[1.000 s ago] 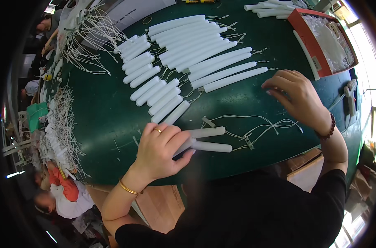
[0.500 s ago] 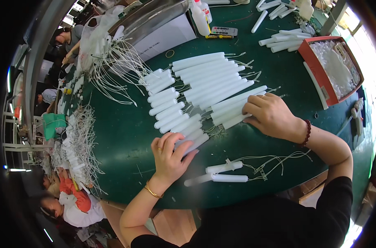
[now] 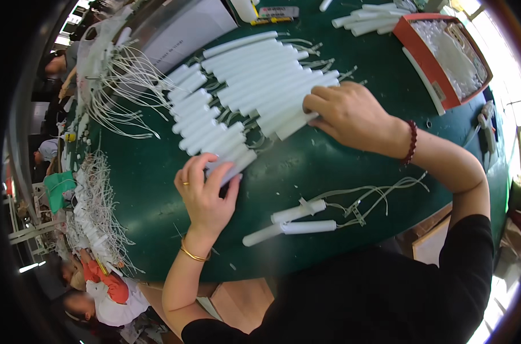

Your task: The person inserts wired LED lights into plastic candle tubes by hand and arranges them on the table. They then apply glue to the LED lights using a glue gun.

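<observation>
Two side-by-side rows of white tubes with thin wires lie on a green table: a short-looking left row [image 3: 191, 112] and a longer right row [image 3: 254, 71]. My left hand [image 3: 206, 192] curls round the near end of the left row, thumb and fingers against the last tubes. At the near right end of the right row, my right hand [image 3: 358, 117] has its bent fingers and thumb on the tube ends; its fingertips are partly hidden. Nearer to me lie a few loose white tubes [image 3: 309, 227] with wires and small clear clips.
A red box [image 3: 409, 43] of clear plastic parts stands at the right, with pliers [image 3: 487, 129] beyond it. More tubes [image 3: 369, 20] lie at the back. A bundle of wired tubes [image 3: 125, 80] hangs by a pale box [image 3: 186, 34]. Co-workers sit at the far left.
The whole view has shifted, so everything sits higher and further left. The gap within the right row has closed, its tubes now tighter together. Both hands stay on the tubes.
</observation>
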Motion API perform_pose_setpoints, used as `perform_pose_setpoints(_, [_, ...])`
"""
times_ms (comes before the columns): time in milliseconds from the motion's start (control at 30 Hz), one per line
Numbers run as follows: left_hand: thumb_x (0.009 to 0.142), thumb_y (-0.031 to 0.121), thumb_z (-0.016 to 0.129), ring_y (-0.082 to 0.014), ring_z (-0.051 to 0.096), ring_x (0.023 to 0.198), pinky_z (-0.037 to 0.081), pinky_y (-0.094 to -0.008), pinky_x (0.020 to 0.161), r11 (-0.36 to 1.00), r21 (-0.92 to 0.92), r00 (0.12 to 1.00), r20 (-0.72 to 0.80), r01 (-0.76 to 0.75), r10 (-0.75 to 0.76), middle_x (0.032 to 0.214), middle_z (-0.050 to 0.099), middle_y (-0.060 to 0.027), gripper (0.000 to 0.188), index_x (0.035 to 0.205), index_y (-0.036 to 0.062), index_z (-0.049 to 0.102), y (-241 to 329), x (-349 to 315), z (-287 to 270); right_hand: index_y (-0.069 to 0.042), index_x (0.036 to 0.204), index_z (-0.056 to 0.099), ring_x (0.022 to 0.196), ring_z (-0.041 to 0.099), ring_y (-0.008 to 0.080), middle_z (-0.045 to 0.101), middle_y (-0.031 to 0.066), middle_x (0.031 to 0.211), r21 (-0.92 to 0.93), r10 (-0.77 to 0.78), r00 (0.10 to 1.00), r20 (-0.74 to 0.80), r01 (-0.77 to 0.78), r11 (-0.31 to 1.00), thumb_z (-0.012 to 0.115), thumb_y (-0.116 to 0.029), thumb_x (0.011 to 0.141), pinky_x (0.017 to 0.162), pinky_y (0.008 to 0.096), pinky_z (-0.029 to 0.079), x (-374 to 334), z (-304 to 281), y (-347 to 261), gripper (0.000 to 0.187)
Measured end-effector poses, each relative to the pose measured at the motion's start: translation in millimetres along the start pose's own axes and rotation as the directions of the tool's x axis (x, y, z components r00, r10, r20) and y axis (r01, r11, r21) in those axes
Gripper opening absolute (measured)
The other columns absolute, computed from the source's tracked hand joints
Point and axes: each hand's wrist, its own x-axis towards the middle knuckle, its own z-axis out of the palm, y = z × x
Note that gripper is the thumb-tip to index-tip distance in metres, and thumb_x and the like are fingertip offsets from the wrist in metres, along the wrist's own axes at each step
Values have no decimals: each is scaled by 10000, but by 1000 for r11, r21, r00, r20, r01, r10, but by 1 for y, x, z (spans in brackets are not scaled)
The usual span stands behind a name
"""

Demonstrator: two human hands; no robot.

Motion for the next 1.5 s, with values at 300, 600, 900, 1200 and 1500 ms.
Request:
perform_pose_setpoints(300, [677, 150, 847, -268, 604, 856, 453, -371, 758, 933, -354, 878, 464, 58, 121, 954, 598, -61, 351, 966, 77, 663, 78, 11, -45, -65, 883, 631, 772, 613, 257, 595, 73, 858, 391, -62, 913, 404, -111, 914, 778, -283, 834, 710, 382, 465, -57, -43, -30, 268])
perform_pose_setpoints(600, [699, 42, 830, -298, 625, 805, 507, -367, 720, 897, -325, 701, 713, 301, 23, 962, 643, -113, 429, 1076, 29, 624, 61, 5, -52, -79, 925, 589, 786, 596, 282, 556, 75, 894, 309, -124, 942, 312, 23, 951, 784, -293, 798, 739, 400, 461, -65, -8, -40, 316])
perform_pose_setpoints(900, [784, 43, 759, -339, 627, 786, 497, -399, 704, 973, -99, 827, 548, 209, -122, 907, 651, -135, 336, 1107, 7, 672, 35, 23, -60, -27, 932, 627, 772, 651, 244, 630, 112, 861, 537, 83, 973, 214, -188, 822, 730, -128, 864, 698, 356, 513, -54, -9, -16, 159])
perform_pose_setpoints(1200, [762, 164, 815, -297, 650, 865, 510, -384, 739, 933, -360, 990, 129, -15, 65, 1035, 672, -108, 361, 1077, 30, 698, 85, 60, -15, -28, 1068, 745, 742, 635, 177, 694, 101, 889, 659, 212, 957, 196, -289, 694, 668, -71, 923, 685, 287, 519, -44, -31, 8, 171])
perform_pose_setpoints(1500, [797, 49, 752, -286, 624, 604, 473, -359, 559, 790, -606, 988, 152, 90, 4, 702, 645, -143, 64, 804, -2, 714, 93, 87, 35, -4, 1063, 730, 671, 617, 131, 695, 99, 851, 638, 366, 893, 260, -444, 629, 693, -54, 894, 620, 252, 503, -48, -41, 12, 180])
